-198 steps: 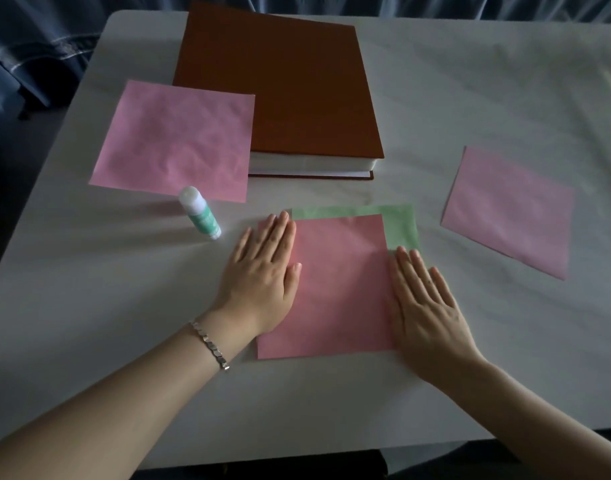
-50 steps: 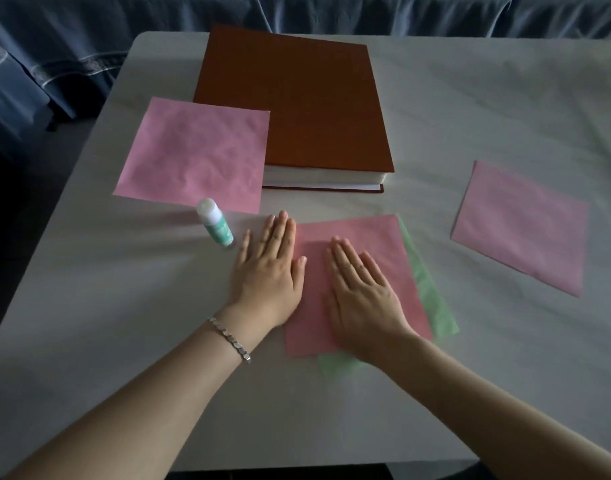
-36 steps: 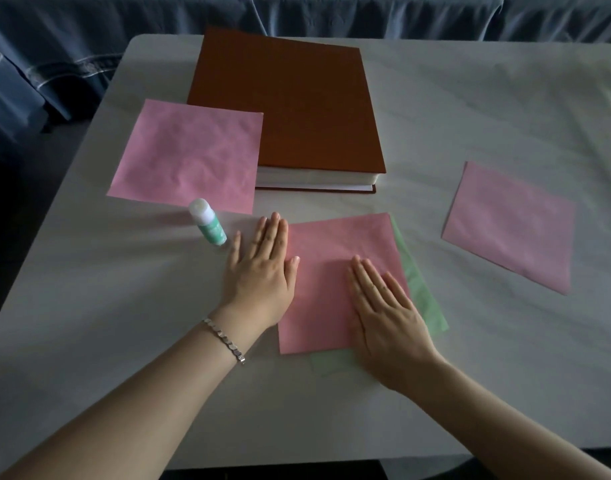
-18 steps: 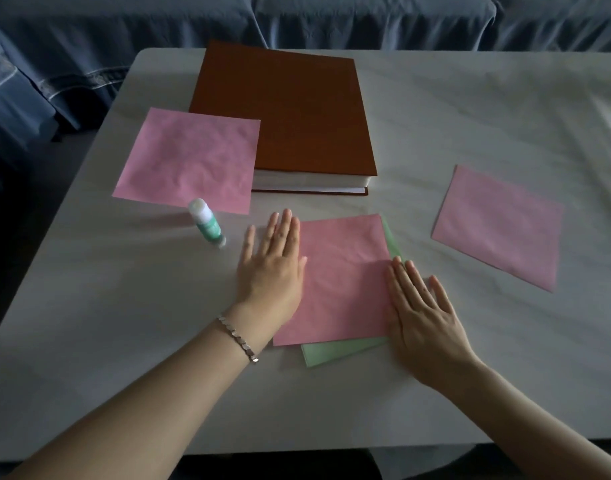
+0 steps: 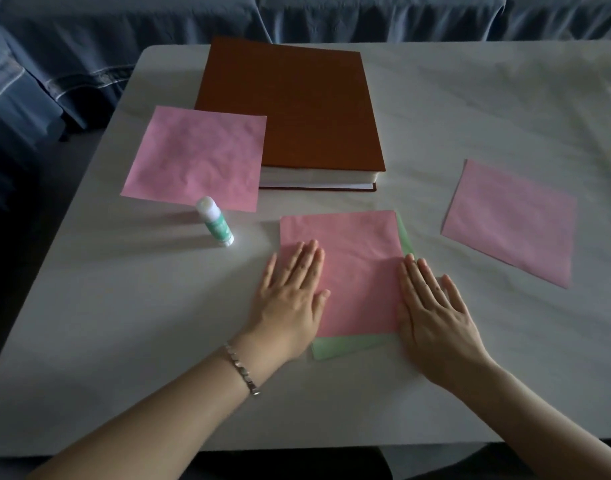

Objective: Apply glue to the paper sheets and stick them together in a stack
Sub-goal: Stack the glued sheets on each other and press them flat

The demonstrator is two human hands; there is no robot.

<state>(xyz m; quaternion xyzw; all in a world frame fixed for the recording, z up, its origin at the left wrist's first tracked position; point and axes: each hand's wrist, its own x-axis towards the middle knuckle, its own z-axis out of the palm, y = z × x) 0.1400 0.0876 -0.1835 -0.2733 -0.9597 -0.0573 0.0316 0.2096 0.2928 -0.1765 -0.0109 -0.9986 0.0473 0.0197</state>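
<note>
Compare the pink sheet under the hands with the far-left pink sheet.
The pink sheet under the hands lies askew on a green sheet; the far-left pink sheet overlaps the brown book. The left hand and right hand rest flat on the first's edges; no hand touches the second. Both are pink and roughly square.

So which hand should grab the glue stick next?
Probably the left hand: the glue stick stands nearer it, while the right hand rests flat at the far edge of the middle pink sheet.
</note>
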